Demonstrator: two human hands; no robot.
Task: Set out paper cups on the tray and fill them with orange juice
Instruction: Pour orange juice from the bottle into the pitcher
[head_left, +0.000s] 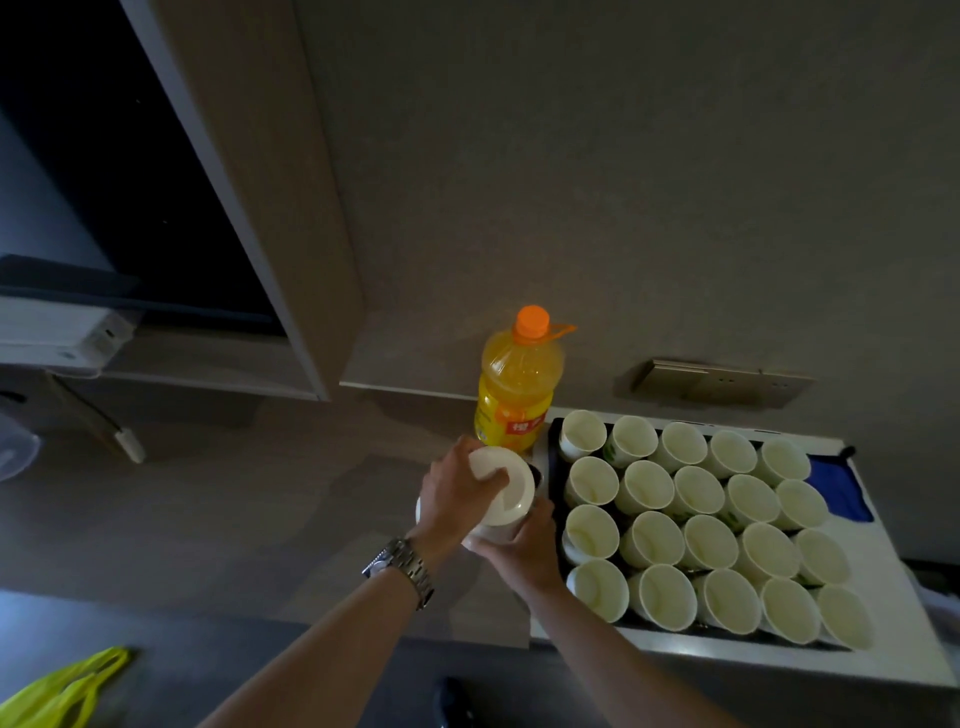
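- White paper cup stack (501, 493) sits at 9 o'clock of the black tray (555, 470), gripped by both hands.
- Left hand (454, 493) clamps the stack's top, right hand (524, 545) wraps the base.
- Twist off a single cup, don't crush it.
- Capped orange juice bottle (517, 387) waits at the tray's 11 o'clock on the counter (260, 493).

Head view, steeply down, close over tray (555, 470) and counter (260, 493)
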